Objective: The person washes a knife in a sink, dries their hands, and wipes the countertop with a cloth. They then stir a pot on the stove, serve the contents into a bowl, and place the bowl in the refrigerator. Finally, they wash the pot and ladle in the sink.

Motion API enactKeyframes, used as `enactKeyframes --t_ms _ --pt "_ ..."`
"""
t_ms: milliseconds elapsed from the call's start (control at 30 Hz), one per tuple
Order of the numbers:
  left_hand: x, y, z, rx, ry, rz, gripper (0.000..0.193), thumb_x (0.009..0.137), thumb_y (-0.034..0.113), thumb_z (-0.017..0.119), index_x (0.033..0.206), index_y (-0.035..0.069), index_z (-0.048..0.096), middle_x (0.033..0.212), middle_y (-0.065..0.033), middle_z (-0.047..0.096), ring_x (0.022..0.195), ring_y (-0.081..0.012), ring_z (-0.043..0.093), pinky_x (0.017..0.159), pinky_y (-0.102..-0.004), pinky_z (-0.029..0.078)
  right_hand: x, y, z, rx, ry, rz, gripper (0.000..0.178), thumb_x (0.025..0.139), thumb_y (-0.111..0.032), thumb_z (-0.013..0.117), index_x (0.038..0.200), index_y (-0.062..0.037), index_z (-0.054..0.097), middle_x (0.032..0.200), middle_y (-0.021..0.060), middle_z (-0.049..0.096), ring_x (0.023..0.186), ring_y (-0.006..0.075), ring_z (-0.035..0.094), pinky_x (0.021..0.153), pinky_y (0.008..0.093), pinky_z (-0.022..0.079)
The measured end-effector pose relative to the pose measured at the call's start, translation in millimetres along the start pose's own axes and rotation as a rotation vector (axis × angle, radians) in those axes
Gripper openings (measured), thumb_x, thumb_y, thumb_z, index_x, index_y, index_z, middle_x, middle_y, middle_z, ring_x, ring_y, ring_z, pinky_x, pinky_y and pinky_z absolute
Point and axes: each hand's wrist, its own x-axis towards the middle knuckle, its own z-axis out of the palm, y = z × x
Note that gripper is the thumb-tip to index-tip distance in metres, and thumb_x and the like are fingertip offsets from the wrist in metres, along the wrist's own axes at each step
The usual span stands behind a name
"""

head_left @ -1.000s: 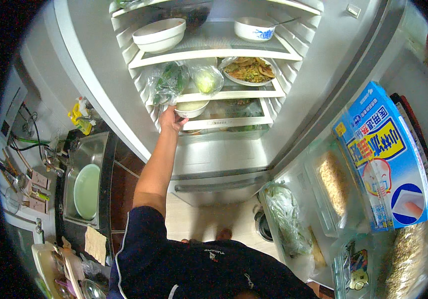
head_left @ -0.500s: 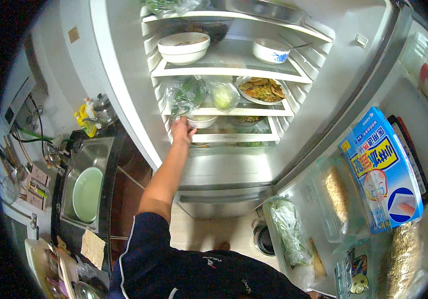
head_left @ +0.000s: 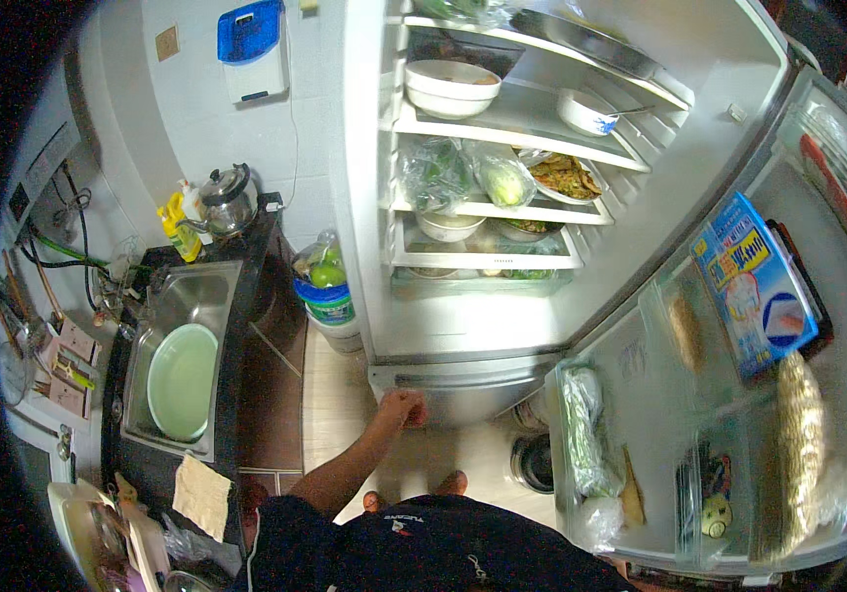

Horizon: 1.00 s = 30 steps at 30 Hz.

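My left hand point(head_left: 404, 407) hangs in front of the silver lower door point(head_left: 483, 393) of the fridge, below the open compartment. Its fingers are curled in and slightly blurred, and I see nothing in them. Above it, the fridge shelves point(head_left: 502, 209) carry a small white bowl point(head_left: 450, 229), a bag of leafy greens point(head_left: 433, 175), a bagged pale green vegetable point(head_left: 504, 180) and a plate of cooked food point(head_left: 567, 178). A large white bowl point(head_left: 453, 91) and a blue-patterned bowl with a utensil point(head_left: 586, 113) stand higher up. My right hand is out of sight.
The open fridge door point(head_left: 631, 414) spans the right side, holding a blue box point(head_left: 754, 286) and bagged vegetables point(head_left: 589, 434). At left, a sink point(head_left: 221, 296) holds a pale green basin point(head_left: 183, 383). A bucket point(head_left: 333, 314) stands beside the fridge; a dark round pan-like object point(head_left: 534, 464) lies on the floor.
My left hand has left the small white bowl on the lower shelf and come down and back toward me. The view has swung left, showing the bucket and wall beside the fridge.
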Motion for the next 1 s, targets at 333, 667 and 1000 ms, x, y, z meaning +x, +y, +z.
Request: enactKeyframes --t_ms 333,667,1000 --pt "-192.8 -158.8 -204.2 -0.590 0.598 -0.175 0.058 0.082 0.055 0.039 0.067 0.000 0.050 0.056 -0.0158 0.054 0.045 -0.0244 0.055 0.039 -0.0338 0.047 -93.3 128.5 12.3 -0.130 -0.141 0.240 0.028 0.087 -0.032 0.037 0.094 -0.0090 0.052 0.086 0.0055 0.056 0.080 0.0222 0.052 0.073 0.0375 0.043" --pt "-336.8 -243.5 -222.7 -0.645 0.990 -0.230 0.064 0.081 0.060 0.036 0.086 -0.002 0.052 0.072 -0.0138 0.058 0.054 -0.0210 0.055 0.045 -0.0287 0.044 -128.1 237.3 41.8 -0.492 -0.345 0.552 0.026 0.087 -0.030 0.038 0.092 -0.0089 0.053 0.084 0.0054 0.057 0.079 0.0221 0.053 0.072 0.0377 0.044" --pt "-350.6 -284.2 -147.7 -0.729 1.103 -0.357 0.032 0.081 0.033 0.052 0.086 0.002 0.052 0.074 -0.0108 0.059 0.056 -0.0203 0.056 0.047 -0.0289 0.045 8.2 349.4 177.9 -0.471 -0.214 0.671 0.026 0.079 -0.033 0.047 0.066 -0.0135 0.058 0.060 0.0018 0.057 0.054 0.0185 0.053 0.054 0.0325 0.046"
